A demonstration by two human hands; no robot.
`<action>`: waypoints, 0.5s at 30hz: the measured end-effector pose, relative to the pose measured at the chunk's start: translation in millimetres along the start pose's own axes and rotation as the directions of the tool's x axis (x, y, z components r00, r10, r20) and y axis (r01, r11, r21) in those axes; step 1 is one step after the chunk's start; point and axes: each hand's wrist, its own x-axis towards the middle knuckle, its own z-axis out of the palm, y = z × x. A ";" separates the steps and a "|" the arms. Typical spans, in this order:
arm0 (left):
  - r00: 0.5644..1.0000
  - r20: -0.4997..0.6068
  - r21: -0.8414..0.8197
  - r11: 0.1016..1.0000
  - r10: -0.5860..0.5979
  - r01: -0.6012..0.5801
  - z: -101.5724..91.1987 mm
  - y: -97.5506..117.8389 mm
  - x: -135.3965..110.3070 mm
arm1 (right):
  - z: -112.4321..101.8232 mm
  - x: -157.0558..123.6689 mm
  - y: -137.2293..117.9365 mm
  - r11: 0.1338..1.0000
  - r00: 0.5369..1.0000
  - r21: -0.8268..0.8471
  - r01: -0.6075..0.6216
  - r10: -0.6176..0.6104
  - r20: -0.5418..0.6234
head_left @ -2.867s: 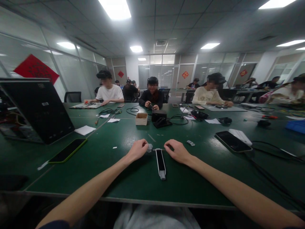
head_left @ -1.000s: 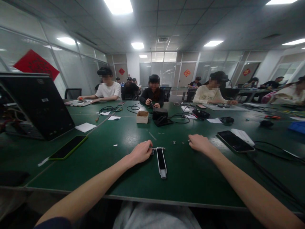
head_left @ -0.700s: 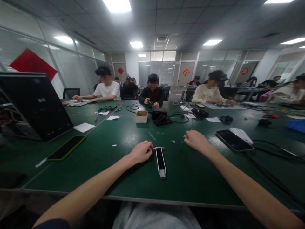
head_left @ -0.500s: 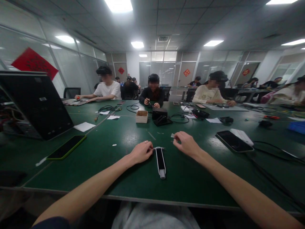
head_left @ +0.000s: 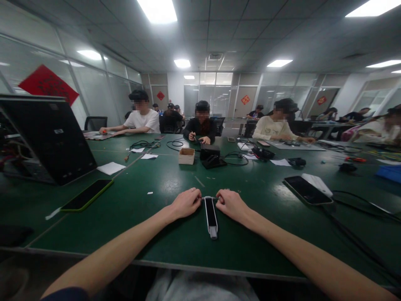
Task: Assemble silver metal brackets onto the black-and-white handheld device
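Note:
A slim white device with a black face (head_left: pixel 211 215) lies lengthwise on the green table (head_left: pixel 156 234) in front of me. A thin metal bar (head_left: pixel 209 197) crosses its far end. My left hand (head_left: pixel 185 203) rests curled at the bar's left end, fingertips pinched against it. My right hand (head_left: pixel 231 204) is curled at the bar's right end, fingers pinched together; whatever is between them is too small to name.
A phone in a green case (head_left: pixel 87 195) lies at left near a black laptop lid (head_left: pixel 50 138). Another phone (head_left: pixel 307 190) and cables (head_left: pixel 360 200) lie at right. A small cardboard box (head_left: pixel 186 156) and black gear (head_left: pixel 211 158) sit further back. Several people sit across the table.
My right hand reached out to small parts further right on the table, then came back to the right end of the bar. My left hand stayed at the left end.

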 end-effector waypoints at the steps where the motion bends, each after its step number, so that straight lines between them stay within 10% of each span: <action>1: 1.000 -0.001 0.002 1.000 0.003 -0.003 -0.2 0.2 0.0 | 1.3 0.6 0.5 1.000 1.000 0.020 0.005 -0.005 -0.003; 15: 0.998 -0.057 -0.014 0.999 0.036 -0.037 5.8 -5.2 -0.4 | 3.2 4.4 5.0 0.975 0.999 0.216 0.050 -0.045 -0.028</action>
